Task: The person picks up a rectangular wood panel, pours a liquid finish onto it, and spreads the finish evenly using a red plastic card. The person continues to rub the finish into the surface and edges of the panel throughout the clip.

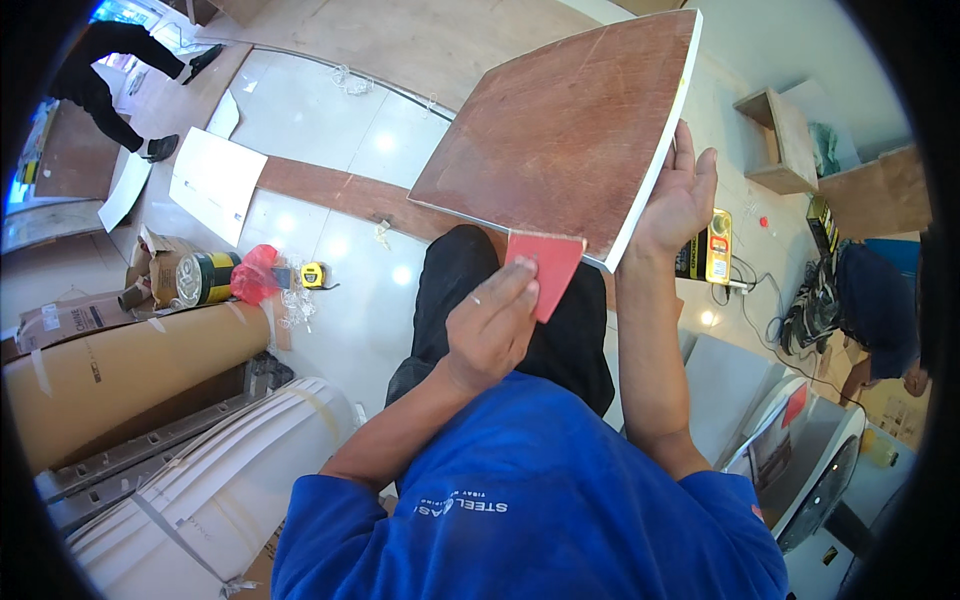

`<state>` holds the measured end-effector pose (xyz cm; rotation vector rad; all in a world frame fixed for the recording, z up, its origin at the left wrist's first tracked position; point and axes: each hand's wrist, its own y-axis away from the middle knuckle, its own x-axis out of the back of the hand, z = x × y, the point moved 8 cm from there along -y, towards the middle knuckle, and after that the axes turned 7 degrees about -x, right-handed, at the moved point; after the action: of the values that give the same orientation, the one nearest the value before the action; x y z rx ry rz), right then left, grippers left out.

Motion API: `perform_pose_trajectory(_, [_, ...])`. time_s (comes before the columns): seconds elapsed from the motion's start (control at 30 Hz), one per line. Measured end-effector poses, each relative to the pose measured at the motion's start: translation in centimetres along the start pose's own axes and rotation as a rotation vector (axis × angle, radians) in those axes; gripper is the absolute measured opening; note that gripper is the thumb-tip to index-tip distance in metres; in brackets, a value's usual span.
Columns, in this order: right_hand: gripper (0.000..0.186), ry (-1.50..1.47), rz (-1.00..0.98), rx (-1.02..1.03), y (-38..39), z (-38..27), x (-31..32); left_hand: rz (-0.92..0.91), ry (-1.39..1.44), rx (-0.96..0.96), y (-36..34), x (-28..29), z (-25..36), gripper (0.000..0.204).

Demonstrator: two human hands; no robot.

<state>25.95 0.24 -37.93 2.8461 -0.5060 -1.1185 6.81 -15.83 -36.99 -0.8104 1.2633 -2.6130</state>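
A brown wooden board (pixel 560 120) with a pale edge is raised in front of me, tilted over my knees. My right hand (pixel 672 210) grips it along the right edge, fingers partly hidden behind it. Closed on a red flat piece (pixel 550 280), like sandpaper or a pad, my left hand (pixel 488 325) holds it against the board's near lower edge, thumb pressed on its face.
Cardboard rolls (pixel 120 370), a can (pixel 200 275), a yellow tape measure (pixel 313 275) and white sheets (pixel 205 185) lie left. At right are a yellow tool case (pixel 718 247), cables and a wooden box (pixel 775 140). One person (pixel 120 80) walks upper left; another (pixel 870 300) works far right.
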Motion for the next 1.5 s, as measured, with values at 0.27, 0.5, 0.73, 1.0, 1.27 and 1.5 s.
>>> perform_pose_trajectory(0.27, [0.079, 0.028, 0.005, 0.028, 0.1, -0.2, -0.6, 0.059, -0.123, 0.218, 0.6, 3.8, -4.5, 0.031])
perform_pose_trajectory(0.5, [0.078, 0.005, -0.020, 0.042, -0.3, 0.0, -0.4, -0.011, -0.031, 0.075, -3.7, 0.7, 2.1, 0.025])
perform_pose_trajectory(0.73, [0.082, -0.100, -0.098, -0.010, -0.3, 0.3, 0.0, 0.043, -0.265, 0.226, -5.8, 5.1, 0.3, 0.009])
perform_pose_trajectory(1.0, [0.079, 0.029, -0.027, -0.066, 0.1, 0.4, 0.5, -0.423, -0.449, 0.752, 8.6, 2.3, -30.6, 0.017])
perform_pose_trajectory(1.27, [0.077, -0.029, -0.007, -0.059, 0.3, 0.5, 0.8, -0.561, -0.337, 0.691, 6.1, -3.2, -26.4, 0.016])
perform_pose_trajectory(1.5, [0.076, -0.068, -0.039, -0.076, 0.4, 0.3, 0.1, -0.311, 0.050, 0.319, -5.5, -1.0, -5.0, 0.008])
